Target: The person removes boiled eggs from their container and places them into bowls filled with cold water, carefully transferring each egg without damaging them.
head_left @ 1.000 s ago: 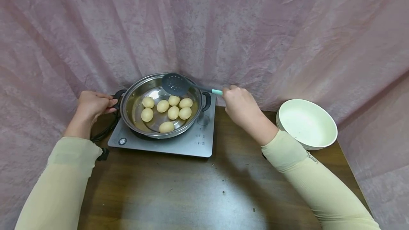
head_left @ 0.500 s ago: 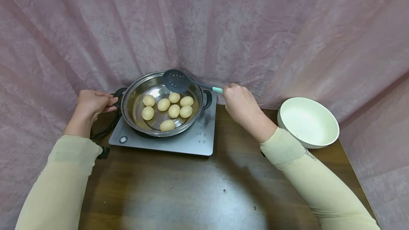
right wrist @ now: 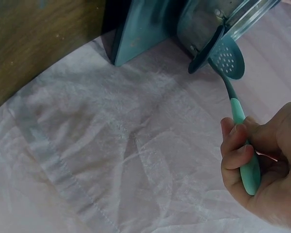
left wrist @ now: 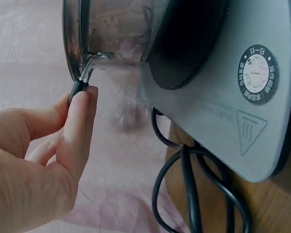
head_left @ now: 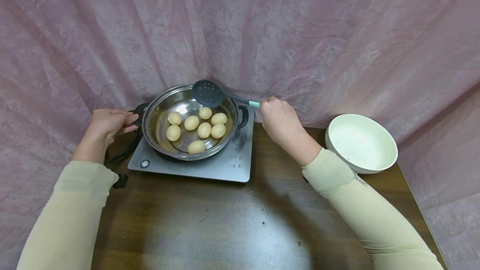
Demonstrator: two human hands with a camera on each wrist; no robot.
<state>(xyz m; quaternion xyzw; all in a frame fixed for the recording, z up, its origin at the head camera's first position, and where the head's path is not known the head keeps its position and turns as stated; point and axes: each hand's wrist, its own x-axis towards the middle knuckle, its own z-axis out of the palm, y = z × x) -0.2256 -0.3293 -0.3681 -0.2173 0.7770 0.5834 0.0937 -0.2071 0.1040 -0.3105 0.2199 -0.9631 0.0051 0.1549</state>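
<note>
A steel pan (head_left: 150,136) with black side handles holds liquid and several pale peeled-looking eggs (head_left: 196,147). My left hand (head_left: 108,125) pinches the pan's left handle (left wrist: 78,90) between thumb and fingers, as the left wrist view shows closely. The right hand (head_left: 281,124) grips the mint-green handle (right wrist: 250,170) of a slotted spoon (head_left: 207,93). Its dark perforated head hangs over the pan's far right rim, bare of eggs, and covers part of that rim. In the right wrist view the fingers curl round the handle's lower part.
Beneath the pan lies a flat grey induction cooktop (head_left: 221,172), with a black cord (left wrist: 186,184) looped at its left. A pale green bowl (head_left: 361,143) stands at the table's right end. Pink curtain (head_left: 240,32) hangs close behind the wooden table (head_left: 210,228).
The slotted spoon's head has risen slightly over the pan's far rim. Both hands keep their holds, and the egg near the spoon has shifted a little.
</note>
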